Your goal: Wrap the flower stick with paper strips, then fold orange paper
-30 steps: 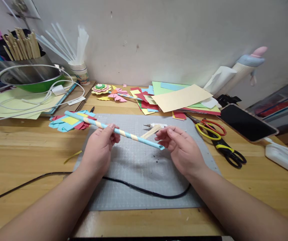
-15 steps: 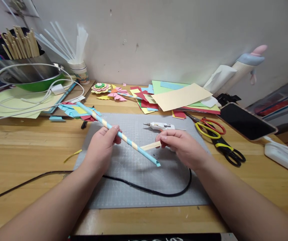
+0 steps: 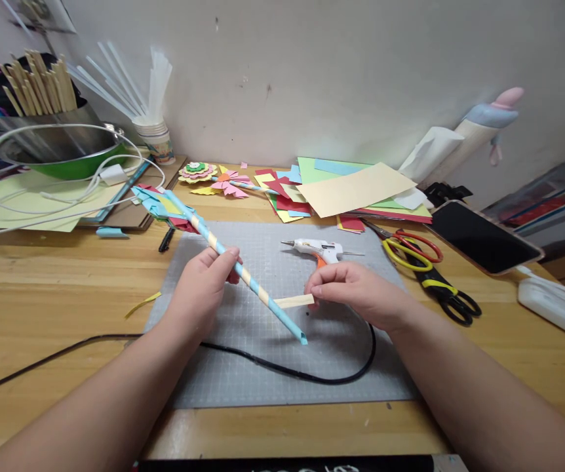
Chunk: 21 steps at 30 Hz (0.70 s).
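My left hand [image 3: 208, 278] is closed around the middle of a blue paper tube [image 3: 250, 282] with a cream stripe spiralling along it. The tube slants over the mat, its open lower end toward me. Folded blue, red and yellow paper pieces [image 3: 164, 210] show by its far end; whether they are attached I cannot tell. My right hand [image 3: 346, 288] pinches the end of a cream paper strip [image 3: 295, 301], whose other end meets the tube near its lower part. Just beyond the right hand, a white hot glue gun [image 3: 316, 248] lies on the grey cutting mat [image 3: 243, 387].
Scissors [image 3: 440, 282] and a phone [image 3: 486, 237] lie at the right. Coloured paper sheets [image 3: 356, 190] and paper flowers [image 3: 214, 178] are along the wall. A black cord [image 3: 287, 373] crosses the mat. At the left stand a green bowl [image 3: 76, 167] and a cup of clear sticks [image 3: 159, 141].
The tube's lower end has dropped toward me and slightly left. The right hand and strip have moved a little lower, uncovering more of the glue gun. Folded paper pieces by the far end have shifted up and right.
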Motion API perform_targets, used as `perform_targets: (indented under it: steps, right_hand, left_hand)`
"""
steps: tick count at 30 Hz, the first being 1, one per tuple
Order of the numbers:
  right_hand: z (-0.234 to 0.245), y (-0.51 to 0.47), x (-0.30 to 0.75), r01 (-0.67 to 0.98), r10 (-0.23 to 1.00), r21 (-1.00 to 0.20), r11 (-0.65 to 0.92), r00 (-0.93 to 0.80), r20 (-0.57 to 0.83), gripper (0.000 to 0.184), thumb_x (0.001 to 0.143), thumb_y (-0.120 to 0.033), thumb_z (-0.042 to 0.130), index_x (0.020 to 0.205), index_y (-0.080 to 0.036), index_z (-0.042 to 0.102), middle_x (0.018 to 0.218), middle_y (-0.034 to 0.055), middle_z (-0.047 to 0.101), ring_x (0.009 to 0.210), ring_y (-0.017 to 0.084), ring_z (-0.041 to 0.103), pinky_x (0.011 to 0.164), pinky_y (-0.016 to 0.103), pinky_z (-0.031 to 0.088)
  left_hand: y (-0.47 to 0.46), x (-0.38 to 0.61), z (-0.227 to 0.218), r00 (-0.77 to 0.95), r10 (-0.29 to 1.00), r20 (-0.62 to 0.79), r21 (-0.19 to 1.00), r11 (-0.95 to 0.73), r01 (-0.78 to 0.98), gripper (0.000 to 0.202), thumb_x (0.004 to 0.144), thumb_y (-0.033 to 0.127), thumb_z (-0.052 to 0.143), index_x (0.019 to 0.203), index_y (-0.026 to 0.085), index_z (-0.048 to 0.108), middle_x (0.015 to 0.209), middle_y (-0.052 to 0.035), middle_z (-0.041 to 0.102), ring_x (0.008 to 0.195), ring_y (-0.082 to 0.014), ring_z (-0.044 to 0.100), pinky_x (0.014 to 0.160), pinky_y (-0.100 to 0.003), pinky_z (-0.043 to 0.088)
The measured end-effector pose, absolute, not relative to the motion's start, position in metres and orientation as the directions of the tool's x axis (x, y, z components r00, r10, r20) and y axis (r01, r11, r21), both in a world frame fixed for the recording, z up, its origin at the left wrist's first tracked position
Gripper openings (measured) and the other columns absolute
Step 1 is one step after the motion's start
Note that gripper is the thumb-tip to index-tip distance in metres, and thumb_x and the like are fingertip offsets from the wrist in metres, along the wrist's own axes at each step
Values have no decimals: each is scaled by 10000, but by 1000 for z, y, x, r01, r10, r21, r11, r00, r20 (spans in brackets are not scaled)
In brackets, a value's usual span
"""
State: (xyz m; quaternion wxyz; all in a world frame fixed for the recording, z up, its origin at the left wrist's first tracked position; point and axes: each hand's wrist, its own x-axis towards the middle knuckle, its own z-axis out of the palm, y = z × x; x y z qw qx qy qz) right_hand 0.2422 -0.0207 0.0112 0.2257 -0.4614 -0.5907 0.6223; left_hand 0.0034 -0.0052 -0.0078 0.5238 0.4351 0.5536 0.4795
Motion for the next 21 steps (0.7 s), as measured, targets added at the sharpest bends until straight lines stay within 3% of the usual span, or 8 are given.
perform_targets:
  steps: [5,9,13,16,21]
  right_hand:
    - [7,-22,239,299,830,-934,-197,-455,-321,105,747,-260,585,673,-201,630,676,-10,621,675,135,537,683,281,401]
    - [10,-24,236,252,885,-964,-85,-425,-189,98,715,-268,609,641,-203,610,674,-5,607,659,143,520,638,288,396]
    - [13,-28,232,136,884,-990,-31,-459,-90,129,732,-258,628,626,-197,588,838,34,690,778,170,597,736,317,436]
    - [13,-32,230,55,848,-994,-96,-518,-111,129,767,-265,627,666,-196,583,997,62,718,907,192,638,835,348,442]
    - [13,-35,229,38,829,-989,-141,-541,-139,153,782,-293,643,682,-197,580,1033,80,723,967,211,652,870,374,444]
  left_hand:
    - [-5,4,-8,-68,983,-169,985,170,1,263,741,423,636,648,180,594,587,13,535,597,-124,464,597,-244,365]
    - [-5,4,-5,-105,983,-154,984,162,76,272,740,426,633,624,186,581,573,19,517,589,-126,443,589,-250,347]
    - [-6,1,-5,-111,987,-113,981,129,148,296,745,457,629,620,195,573,567,28,492,575,-123,422,572,-257,327]
    - [-6,0,-5,-96,991,-95,981,110,163,306,747,475,625,629,197,575,568,31,494,561,-119,412,561,-260,317]
    - [-6,1,-1,-105,989,-106,978,123,170,276,733,438,629,612,196,574,549,32,494,546,-116,418,543,-253,320]
